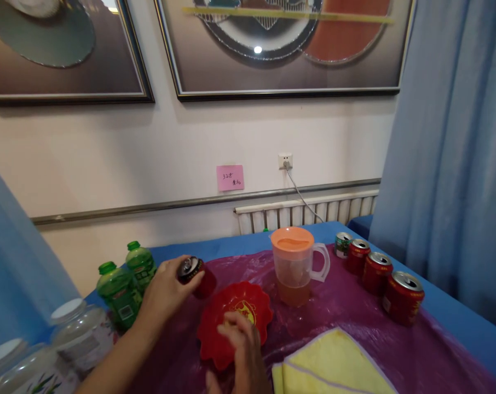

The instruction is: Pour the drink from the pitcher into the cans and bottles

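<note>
My left hand (pixel 169 290) is wrapped round a dark red can (pixel 202 280) at the back left of the purple sheet, beside two green bottles. Over the front right part of a red scalloped dish (pixel 219 312) hangs my right hand (pixel 242 345), its fingers apart and slightly curled, with nothing seen in them. Yellow markings show at the dish's middle. To the right of the dish stands a clear pitcher (pixel 293 273) with an orange lid and some amber liquid. A folded yellow cloth (pixel 334 364) lies at the front.
Green bottles (pixel 122 301) and white-lidded jars (pixel 81 334) stand at the left. Three red cans (pixel 403 301) and a green can (pixel 342 246) line the right side. The purple sheet (pixel 338 306) covers part of the blue table, with a wall and radiator (pixel 305 210) behind.
</note>
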Motion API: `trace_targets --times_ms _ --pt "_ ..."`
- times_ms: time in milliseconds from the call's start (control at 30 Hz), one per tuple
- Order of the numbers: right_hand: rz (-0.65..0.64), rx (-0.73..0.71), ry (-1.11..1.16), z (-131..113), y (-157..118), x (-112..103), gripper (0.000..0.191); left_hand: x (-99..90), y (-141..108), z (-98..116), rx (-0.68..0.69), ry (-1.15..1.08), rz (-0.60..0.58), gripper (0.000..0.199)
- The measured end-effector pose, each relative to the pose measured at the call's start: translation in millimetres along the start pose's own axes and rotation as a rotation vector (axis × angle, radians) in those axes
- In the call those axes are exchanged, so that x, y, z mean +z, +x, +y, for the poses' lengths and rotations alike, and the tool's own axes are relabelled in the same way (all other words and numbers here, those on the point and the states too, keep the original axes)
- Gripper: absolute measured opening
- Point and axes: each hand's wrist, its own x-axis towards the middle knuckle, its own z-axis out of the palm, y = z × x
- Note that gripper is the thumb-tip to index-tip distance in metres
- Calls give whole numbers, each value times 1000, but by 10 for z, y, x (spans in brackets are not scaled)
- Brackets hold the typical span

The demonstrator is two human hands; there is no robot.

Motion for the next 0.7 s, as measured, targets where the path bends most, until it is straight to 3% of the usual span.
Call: trace_targets --times_ms 200,300,400,533,633,700 --pt "-44 -21 -109 78 187 -155 85 -371 -814 634 262 -279 -53 45" --pt "-26 33 -27 115 149 -119 77 -420 -1039 787 256 -322 -53 50" --pt "-71 97 146 78 146 -136 69 -442 -1117 817 197 -446 -102 69" --pt "-129 110 304 8 203 -247 71 -464 -1076 730 110 -804 -392 81" --pt "-125 114 295 29 201 -283 74 -414 -991 613 106 -1005 -648 86" --pt "-108 112 242 73 173 -259 75 -350 -935 548 99 -1051 -735 88"
